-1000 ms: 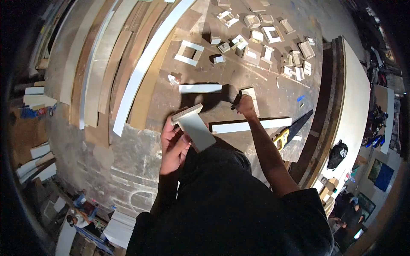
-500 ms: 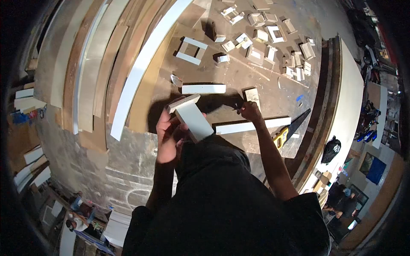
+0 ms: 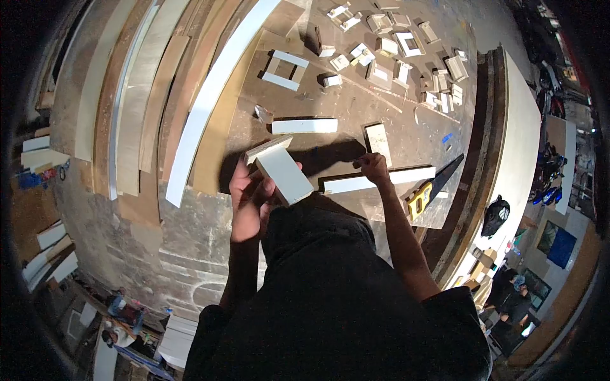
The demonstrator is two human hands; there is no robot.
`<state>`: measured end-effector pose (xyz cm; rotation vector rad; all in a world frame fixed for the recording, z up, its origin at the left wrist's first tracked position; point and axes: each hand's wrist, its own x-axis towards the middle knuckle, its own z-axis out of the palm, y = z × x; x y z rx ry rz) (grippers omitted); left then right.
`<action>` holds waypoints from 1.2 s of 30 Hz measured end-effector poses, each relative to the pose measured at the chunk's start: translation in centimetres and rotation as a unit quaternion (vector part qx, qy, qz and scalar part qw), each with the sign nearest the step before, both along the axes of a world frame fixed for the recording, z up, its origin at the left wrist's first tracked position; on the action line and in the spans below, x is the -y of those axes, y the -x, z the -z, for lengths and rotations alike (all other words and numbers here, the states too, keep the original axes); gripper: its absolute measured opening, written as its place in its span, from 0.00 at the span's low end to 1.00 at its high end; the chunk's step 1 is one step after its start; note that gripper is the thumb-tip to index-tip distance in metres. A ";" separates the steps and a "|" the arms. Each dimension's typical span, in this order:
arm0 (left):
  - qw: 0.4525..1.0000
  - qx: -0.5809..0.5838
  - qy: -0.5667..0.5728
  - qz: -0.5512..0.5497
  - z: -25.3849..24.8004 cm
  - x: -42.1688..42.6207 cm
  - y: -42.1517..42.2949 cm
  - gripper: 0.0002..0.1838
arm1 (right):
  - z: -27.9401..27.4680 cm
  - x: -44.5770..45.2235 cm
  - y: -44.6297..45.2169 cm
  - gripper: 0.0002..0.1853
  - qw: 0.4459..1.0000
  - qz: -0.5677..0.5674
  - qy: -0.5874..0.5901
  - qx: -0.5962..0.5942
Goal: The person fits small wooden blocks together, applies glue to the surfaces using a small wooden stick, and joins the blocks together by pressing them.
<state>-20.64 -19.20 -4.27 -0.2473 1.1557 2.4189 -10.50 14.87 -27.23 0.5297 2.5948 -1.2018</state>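
Note:
My left hand [image 3: 249,193] is wrapped round a small wooden assembly [image 3: 284,176]: a white-faced block with a raw-edged crosspiece joined across its upper end. It is held tilted above my lap, at the near edge of the work surface. To the right, my right hand [image 3: 373,168] is closed in a pinch, apart from the assembly; anything between its fingertips is too small to make out. Just beyond that hand lies a pale wooden block [image 3: 379,141]. A long white strip [image 3: 381,180] passes behind the right wrist, and a shorter white strip [image 3: 305,126] lies farther off.
A yellow-handled handsaw [image 3: 419,202] lies on the right. Several small wooden assemblies [image 3: 380,73] are scattered at the far side, near a square frame [image 3: 284,81]. Long boards [image 3: 216,82] lie along the left. A black cap [image 3: 495,216] rests on the right-hand panel. Other people are in the background.
The assembly in my left hand has turned slightly, its white face now more toward me. My right hand stays in nearly the same place, its fingers drawn in a little.

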 end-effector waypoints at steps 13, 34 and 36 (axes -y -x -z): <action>0.999 -0.032 0.023 -0.002 -1.0 2.1 -1.5 0.31 | 2.1 -2.1 0.9 0.07 0.991 -0.002 0.085 0.108; 0.999 -0.002 0.029 0.020 -1.0 0.9 -0.7 0.36 | 3.8 -2.0 2.6 0.17 0.957 -0.130 -0.085 0.244; 0.999 0.001 0.021 0.025 -0.8 1.0 -0.7 0.36 | 4.3 -2.1 2.4 0.15 0.965 -0.137 -0.060 0.216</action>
